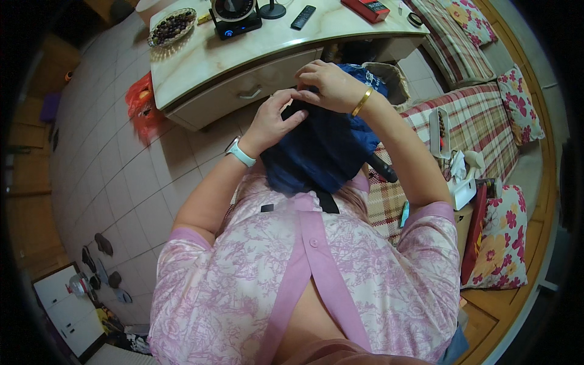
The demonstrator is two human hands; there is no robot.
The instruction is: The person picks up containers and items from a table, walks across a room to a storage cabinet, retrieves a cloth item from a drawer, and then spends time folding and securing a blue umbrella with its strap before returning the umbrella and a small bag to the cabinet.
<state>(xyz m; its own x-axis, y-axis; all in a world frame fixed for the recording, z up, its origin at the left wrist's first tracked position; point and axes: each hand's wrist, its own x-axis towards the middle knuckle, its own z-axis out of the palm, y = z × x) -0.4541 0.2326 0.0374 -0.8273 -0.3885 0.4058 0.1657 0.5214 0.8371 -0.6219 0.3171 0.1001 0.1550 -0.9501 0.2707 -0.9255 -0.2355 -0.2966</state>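
Observation:
A dark blue umbrella (315, 146) lies across my lap, its canopy loose and gathered in folds. White writing shows on its far right part, and a black handle (382, 169) sticks out at the right. At the canopy's far edge my left hand (276, 118), with a pale-strapped watch at the wrist, has the fabric between thumb and fingers. Touching it, my right hand (332, 86) pinches the same edge with curled fingers; a gold bangle (362, 101) circles that wrist. The exact spot under the fingertips is hidden.
Ahead stands a marble-topped table (196, 68) bearing a fruit bowl (172, 27), a remote control (303, 17) and a red box (366, 9). A red plastic bag (141, 105) is at its left. A lined bin (390, 82) stands beyond the umbrella. Right, a plaid-covered sofa (474, 105) holds a white tray (439, 132).

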